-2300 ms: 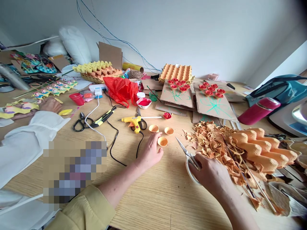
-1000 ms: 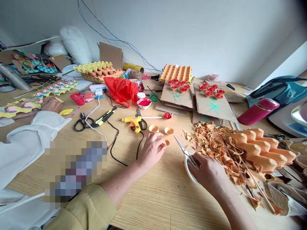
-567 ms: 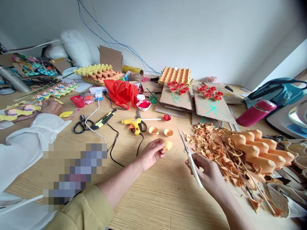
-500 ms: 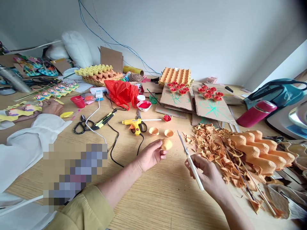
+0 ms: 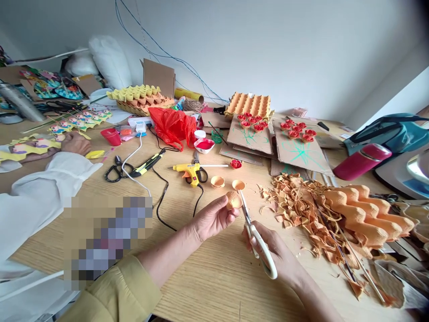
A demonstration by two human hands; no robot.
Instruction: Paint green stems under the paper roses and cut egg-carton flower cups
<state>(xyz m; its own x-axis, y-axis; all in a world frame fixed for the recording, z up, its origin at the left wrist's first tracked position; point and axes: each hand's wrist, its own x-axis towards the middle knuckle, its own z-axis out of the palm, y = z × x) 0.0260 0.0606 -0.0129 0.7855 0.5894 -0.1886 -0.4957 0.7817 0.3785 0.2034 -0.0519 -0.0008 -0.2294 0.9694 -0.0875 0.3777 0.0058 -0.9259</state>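
Observation:
Between the thumb and fingers of my left hand [image 5: 213, 218] is a small orange egg-carton cup [image 5: 233, 200], its rounded side facing me. My right hand [image 5: 268, 243] is closed on white-handled scissors [image 5: 259, 251], whose blades point up and away beside the cup's right edge. Whether the blades touch the cup, I cannot tell. Just beyond stand two more orange cups, one at the left [image 5: 217, 182] and one at the right [image 5: 238, 185]. A red paper-like flower [image 5: 236, 164] lies behind them, near a yellow glue gun [image 5: 190, 171].
Orange scraps [image 5: 295, 201] and an orange egg tray [image 5: 365, 214] spread over the right side. Cardboard sheets [image 5: 298, 154] bear red flowers. At the left, another person's hand [image 5: 76, 143] rests by yellow carton strips. Black scissors [image 5: 115, 170] and cables lie between.
My right hand has moved left, bringing the scissors up to the cup and turning them so both handle loops show. The view has shifted slightly.

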